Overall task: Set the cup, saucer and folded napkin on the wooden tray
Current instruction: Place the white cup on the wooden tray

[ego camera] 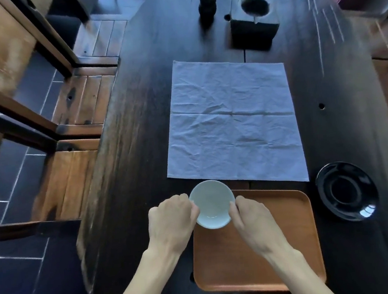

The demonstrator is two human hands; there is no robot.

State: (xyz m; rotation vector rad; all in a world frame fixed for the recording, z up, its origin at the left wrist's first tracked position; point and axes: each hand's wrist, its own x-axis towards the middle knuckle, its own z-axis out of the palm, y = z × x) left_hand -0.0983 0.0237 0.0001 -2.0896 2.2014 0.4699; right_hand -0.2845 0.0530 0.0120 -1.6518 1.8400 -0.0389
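I hold the pale cup (212,203) between both hands over the far left corner of the wooden tray (256,254). My left hand (171,219) has its fingers curled against the cup's left rim, and my right hand (251,219) pinches the right rim with thumb and fingertips. The cup is upright, its open mouth facing up at me, and its inside looks empty. Part of it hangs past the tray's far edge. I cannot tell whether its base touches the tray or is held just above it.

The tray lies flat on the dark table (130,152), close to me, with its long sides running left to right. Nothing else sits on its bare wood.

The napkin (233,122) is spread open and flat on the table just beyond the tray, creased from old folds; it is not folded. Its near edge lies just behind the cup.

The black saucer (347,191) rests on the table to the right of the tray, just beside its far right corner and apart from it.

Farther up the table stand a dark grinder (207,5) and, to its right, a dark block (255,24) with a round hollow in its top. Wooden benches (76,105) run along the left side of the table over a tiled floor (7,174).
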